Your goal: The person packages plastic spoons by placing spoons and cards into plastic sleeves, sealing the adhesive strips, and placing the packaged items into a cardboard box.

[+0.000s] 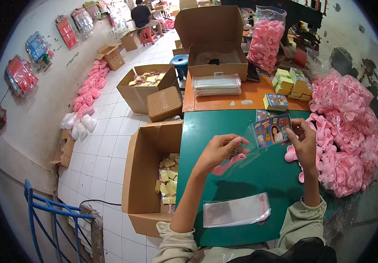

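Pink spoon and clear bag are clamped in the left grip, right grip has a printed card pinched, all just beyond the bag stack on the green bench. Bagged spoons sit right of the stack.

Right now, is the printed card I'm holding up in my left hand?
No, the printed card is in the grip of your right hand, while your left hand is by the pink spoon.
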A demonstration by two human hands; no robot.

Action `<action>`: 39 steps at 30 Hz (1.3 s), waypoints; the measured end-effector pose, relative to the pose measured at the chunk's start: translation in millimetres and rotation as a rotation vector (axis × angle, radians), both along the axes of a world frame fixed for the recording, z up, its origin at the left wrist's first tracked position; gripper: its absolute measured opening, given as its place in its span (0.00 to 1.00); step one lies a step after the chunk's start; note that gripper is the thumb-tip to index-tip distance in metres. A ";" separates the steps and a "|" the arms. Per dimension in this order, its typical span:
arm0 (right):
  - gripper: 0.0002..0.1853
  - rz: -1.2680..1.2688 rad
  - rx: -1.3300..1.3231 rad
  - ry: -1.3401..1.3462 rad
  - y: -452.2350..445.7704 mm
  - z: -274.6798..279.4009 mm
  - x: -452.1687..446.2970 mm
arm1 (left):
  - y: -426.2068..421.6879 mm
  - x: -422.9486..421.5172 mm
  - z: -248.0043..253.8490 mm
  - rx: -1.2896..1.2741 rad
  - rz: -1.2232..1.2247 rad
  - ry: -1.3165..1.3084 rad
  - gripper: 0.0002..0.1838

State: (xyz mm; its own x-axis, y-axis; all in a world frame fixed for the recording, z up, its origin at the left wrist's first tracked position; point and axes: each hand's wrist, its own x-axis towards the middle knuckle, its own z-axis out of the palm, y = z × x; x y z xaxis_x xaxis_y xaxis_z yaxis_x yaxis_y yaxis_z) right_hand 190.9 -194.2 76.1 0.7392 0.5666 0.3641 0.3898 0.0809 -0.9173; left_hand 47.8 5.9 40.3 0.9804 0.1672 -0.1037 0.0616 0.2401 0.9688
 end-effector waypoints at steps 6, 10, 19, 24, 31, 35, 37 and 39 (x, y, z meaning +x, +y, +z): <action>0.06 0.064 -0.303 -0.202 -9.9 26.3 -26.7 | -6.5 1.7 -2.2 0.027 -0.036 -0.019 0.17; 0.05 0.135 -0.325 -0.146 -8.4 24.2 -29.4 | -4.5 2.6 -6.9 0.213 -0.137 -0.035 0.17; 0.11 0.479 -0.643 -0.555 -4.0 4.8 -27.0 | -24.1 1.0 3.2 0.548 -0.103 -0.061 0.20; 0.08 0.548 -0.580 -0.375 -4.0 7.4 -22.6 | -28.6 -4.8 21.3 0.723 -0.111 0.048 0.23; 0.08 0.314 -0.333 0.137 -6.5 1.6 -2.3 | 15.7 -24.4 18.8 0.493 -0.150 -0.139 0.25; 0.10 0.467 -0.308 0.354 -6.1 29.2 -14.0 | 21.7 -30.8 23.8 0.409 -0.073 -0.101 0.27; 0.09 0.416 -0.356 0.348 -6.8 27.4 -12.2 | 21.6 -32.3 27.5 0.417 -0.085 -0.089 0.27; 0.09 0.381 -0.322 0.334 -6.9 21.4 -10.6 | 19.9 -33.7 30.1 0.364 -0.108 -0.107 0.27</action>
State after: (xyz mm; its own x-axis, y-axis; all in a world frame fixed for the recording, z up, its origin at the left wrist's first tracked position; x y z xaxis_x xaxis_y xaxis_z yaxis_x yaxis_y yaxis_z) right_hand 180.2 -201.1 97.5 0.5070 0.8576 -0.0869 0.0739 -0.1437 -0.9869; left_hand 14.1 25.8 70.4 0.9965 0.0691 0.0475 -0.0387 -0.1228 0.9917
